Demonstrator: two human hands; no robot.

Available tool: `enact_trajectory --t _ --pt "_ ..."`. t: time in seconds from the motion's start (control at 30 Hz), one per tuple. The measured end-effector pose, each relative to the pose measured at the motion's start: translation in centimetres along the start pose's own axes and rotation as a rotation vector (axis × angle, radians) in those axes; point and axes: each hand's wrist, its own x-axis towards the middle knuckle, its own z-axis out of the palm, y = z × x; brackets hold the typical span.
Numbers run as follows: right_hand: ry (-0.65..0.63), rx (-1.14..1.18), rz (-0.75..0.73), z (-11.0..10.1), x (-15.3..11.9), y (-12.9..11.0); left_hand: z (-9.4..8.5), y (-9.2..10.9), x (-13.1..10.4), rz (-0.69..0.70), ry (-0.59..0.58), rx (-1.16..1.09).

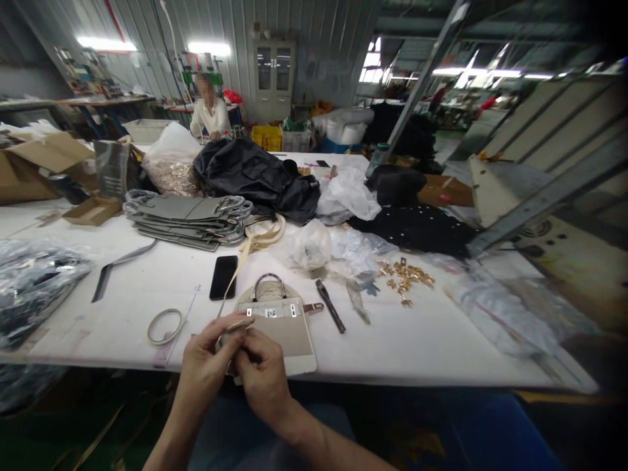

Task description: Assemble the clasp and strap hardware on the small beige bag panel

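Observation:
My left hand (209, 360) and my right hand (262, 376) meet at the table's front edge. Both pinch the end of a narrow beige strap (239, 269) that runs back across the table. What sits between the fingertips is too small to make out. Just behind my hands lies a beige bag panel (289, 333) with small metal fittings along its top and a round handle (269, 285). A dark hand tool (330, 305) lies to the right of the panel.
A black phone (224, 277) and a strap ring (165, 325) lie on the white table (417, 333). Gold hardware pieces (405, 275), plastic bags, a stack of grey panels (189, 221) and black bags sit further back. A seated person (210, 112) works at the far end.

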Motion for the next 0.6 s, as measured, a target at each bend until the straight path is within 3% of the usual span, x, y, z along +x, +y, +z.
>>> enact_trajectory --t 0.13,0.27,0.33,0.6 --pt "-0.112 -0.153 -0.021 -2.5 0.2 -0.6 -1.0 1.0 -0.2 0.052 0.043 0.182" --pt "0.050 -0.301 -0.069 -6.0 0.7 -1.6 -1.3 1.6 -0.2 0.067 -0.038 0.311" --pt "0.059 -0.308 -0.061 -7.2 1.1 -2.0 -1.1 1.5 0.0 0.099 -0.112 0.324" --pt "-0.121 -0.389 -0.173 -8.9 2.0 -2.0 0.1 0.4 1.2 0.292 -0.301 0.381"
